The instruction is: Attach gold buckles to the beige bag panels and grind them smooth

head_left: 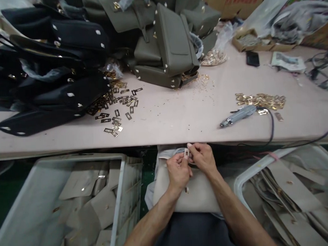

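A pale beige bag (200, 197) lies on my lap, against the table's front edge. Above it, my left hand (179, 172) pinches a small rectangular metal plate (186, 153) with a slot in it. The fingers of my right hand (204, 157) are closed at the plate's right side, the thumb by its upper end. A small gold-coloured fitting (186, 190) shows on the bag below my fingers. The part of the bag behind the plate is mostly hidden by both hands.
On the table (169, 126) lie a grey electric screwdriver (238, 115) with its cable, gold metal plates (262, 101), slotted frames (124, 99), black bags (80, 36) and olive bags (174, 40). Crates with beige pieces flank me, left (123, 189) and right (240, 185).
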